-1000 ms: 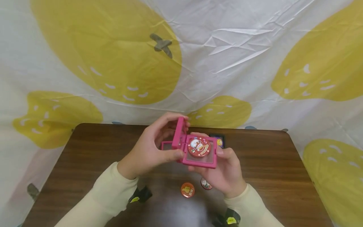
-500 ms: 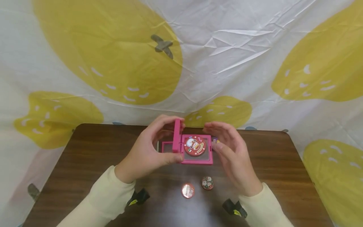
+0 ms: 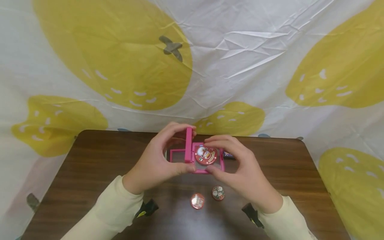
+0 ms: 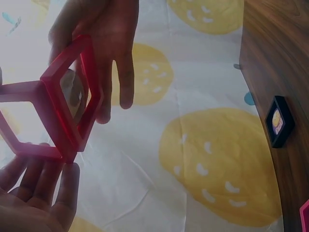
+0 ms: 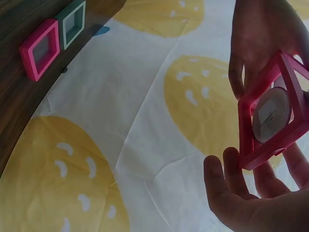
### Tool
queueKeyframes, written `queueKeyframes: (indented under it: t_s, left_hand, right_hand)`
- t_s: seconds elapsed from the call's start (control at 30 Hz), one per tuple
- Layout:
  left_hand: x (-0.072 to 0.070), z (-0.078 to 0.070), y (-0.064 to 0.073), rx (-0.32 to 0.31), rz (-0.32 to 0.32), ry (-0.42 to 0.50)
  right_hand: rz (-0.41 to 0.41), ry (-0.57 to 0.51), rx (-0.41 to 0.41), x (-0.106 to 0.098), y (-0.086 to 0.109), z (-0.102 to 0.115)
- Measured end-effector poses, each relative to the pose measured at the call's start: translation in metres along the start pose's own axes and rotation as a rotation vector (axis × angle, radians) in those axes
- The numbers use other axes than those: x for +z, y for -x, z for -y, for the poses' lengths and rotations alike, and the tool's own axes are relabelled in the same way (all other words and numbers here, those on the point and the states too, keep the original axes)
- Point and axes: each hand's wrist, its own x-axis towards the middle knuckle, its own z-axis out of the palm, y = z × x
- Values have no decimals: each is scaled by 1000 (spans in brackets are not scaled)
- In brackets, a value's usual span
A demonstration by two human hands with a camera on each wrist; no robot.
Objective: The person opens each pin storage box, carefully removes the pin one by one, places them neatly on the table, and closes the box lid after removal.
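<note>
A pink hinged display case (image 3: 188, 146) is held up above the table in the head view, its lid standing nearly upright. On the clear film of its right half lies a round red button badge (image 3: 206, 155) with a cartoon figure. My left hand (image 3: 153, 163) grips the lid side, thumb at the hinge. Across the right half, my right hand (image 3: 240, 166) holds the frame, thumb at the front edge and fingers over the back edge. The left wrist view shows the back of the badge (image 4: 73, 96) through the film.
Two round badges, one orange-red (image 3: 197, 201) and one patterned (image 3: 218, 193), lie on the brown wooden table (image 3: 285, 186). A dark framed case (image 4: 279, 123) with a badge stands behind. Another pink case (image 5: 40, 48) and a green case (image 5: 71, 24) sit beside each other. Lemon-print cloth hangs behind.
My right hand let go of the case's right side, moved away to the right, then came back over its right half. The case shifted slightly left while my left hand kept hold.
</note>
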Motion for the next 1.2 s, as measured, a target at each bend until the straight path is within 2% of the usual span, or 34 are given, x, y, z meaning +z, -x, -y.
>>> queueKeyframes:
  t_s: [0.17,0.33,0.47,0.87,1.0,1.2]
  left_hand:
    - [2,-2,0,2,5,-36]
    - [3,0,0,12,11,-92]
    - [3,1,0,12,17,-128]
    - [5,2,-1,-2,36,-130]
    - [4,5,-1,1,28,-149]
    - [1,9,3,-13,21,-163]
  right_hand:
    - [4,77,-44,2,-1,-3]
    - [8,198,-98,3,-2,-3]
    - [18,257,-113,4,-3,-3]
    - [-12,338,-129,3,-2,-6]
    - [-45,338,-150,0,-2,-7]
    - [-63,331,-139,-7,2,-11]
